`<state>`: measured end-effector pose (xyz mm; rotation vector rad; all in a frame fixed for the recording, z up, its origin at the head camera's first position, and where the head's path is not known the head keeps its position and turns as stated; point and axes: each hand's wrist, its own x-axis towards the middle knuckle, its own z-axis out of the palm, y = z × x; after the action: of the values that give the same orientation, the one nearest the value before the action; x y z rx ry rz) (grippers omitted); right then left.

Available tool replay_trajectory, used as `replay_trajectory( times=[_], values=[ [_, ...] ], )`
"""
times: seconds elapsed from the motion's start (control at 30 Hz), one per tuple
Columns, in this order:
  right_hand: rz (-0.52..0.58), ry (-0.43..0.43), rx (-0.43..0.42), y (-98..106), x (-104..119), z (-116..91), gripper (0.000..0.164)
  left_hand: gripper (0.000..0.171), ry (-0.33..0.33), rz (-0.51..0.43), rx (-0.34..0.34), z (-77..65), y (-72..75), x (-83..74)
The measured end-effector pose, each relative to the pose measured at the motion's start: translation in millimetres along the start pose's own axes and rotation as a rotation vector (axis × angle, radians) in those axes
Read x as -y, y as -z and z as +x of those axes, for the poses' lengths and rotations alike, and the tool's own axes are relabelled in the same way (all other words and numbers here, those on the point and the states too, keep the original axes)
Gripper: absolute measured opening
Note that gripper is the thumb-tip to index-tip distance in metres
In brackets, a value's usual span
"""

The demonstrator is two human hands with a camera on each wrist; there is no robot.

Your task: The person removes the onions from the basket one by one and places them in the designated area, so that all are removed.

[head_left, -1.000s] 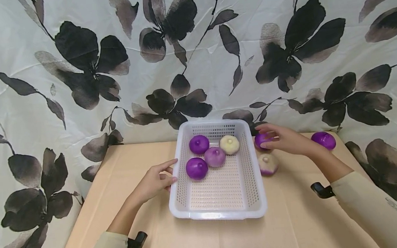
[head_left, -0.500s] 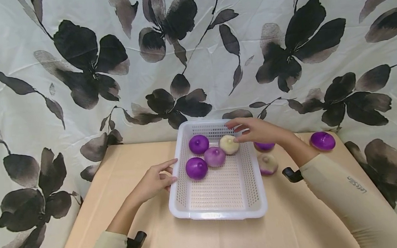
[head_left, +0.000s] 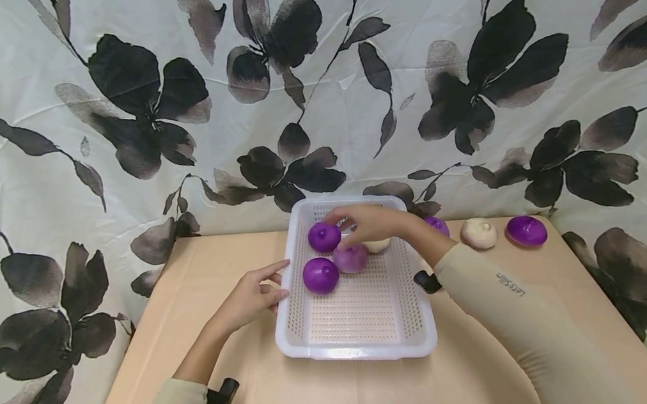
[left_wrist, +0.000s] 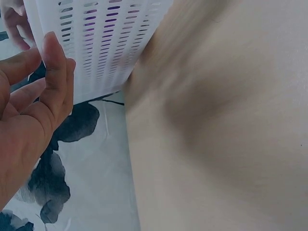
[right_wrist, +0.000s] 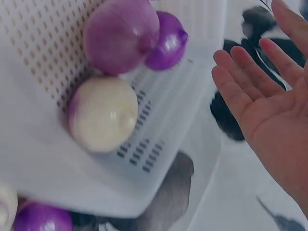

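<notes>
My left hand [head_left: 253, 293] rests its fingertips against the left rim of a white perforated plastic basket [head_left: 356, 352]. In the left wrist view, loosely bent fingers [left_wrist: 55, 72] touch the rim from outside. My right hand [head_left: 368, 222] hangs over the basket's far half, holding nothing; its spread fingers show in the right wrist view. Below it are a dark purple onion [head_left: 324, 236], a paler purple onion [head_left: 351, 258] and a mostly hidden white onion [head_left: 377, 246]. Another dark purple onion [head_left: 321, 276] lies nearer me in the basket.
Right of the basket on the wooden table [head_left: 247, 388] lie a purple onion [head_left: 438, 225], a whitish onion [head_left: 479, 233] and a dark purple onion [head_left: 527, 231]. My right sleeve covers part of that side. A floral cloth [head_left: 313, 87] hangs behind the table.
My right hand has moved left from the onions beside the basket to above those inside. The whitish onion on the table has come into view. My left hand and the basket stay put.
</notes>
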<state>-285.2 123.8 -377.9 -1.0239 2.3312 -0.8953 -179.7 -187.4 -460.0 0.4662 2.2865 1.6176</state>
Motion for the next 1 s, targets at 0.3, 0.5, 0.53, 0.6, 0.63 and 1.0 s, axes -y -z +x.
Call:
replay_trajectory(
  times=[0.3,0.5,0.53,0.6,0.63,1.0],
  values=[
    [-0.062,-0.05,0.125,-29,0,31,0.065,0.064,-0.008,-0.011,0.013,1.0,-0.2,0.9],
    [-0.149,-0.124,0.162,-47,-3,39,0.067,0.063,0.006,0.005,0.009,0.4,-0.4,1.9],
    [-0.172,-0.13,0.162,-49,-2,40,0.067,0.063,0.009,0.008,0.005,0.3,-0.4,2.0],
    [-0.207,-0.141,0.154,-54,-1,41,0.066,0.063,0.006,0.01,0.004,0.5,-0.1,2.3],
    [-0.215,-0.146,0.152,-56,0,42,0.067,0.063,0.005,0.011,0.004,0.6,-0.1,2.2],
    [-0.259,-0.164,0.149,-71,2,43,0.069,0.063,-0.005,-0.008,0.013,0.2,1.4,2.5]
  ],
)
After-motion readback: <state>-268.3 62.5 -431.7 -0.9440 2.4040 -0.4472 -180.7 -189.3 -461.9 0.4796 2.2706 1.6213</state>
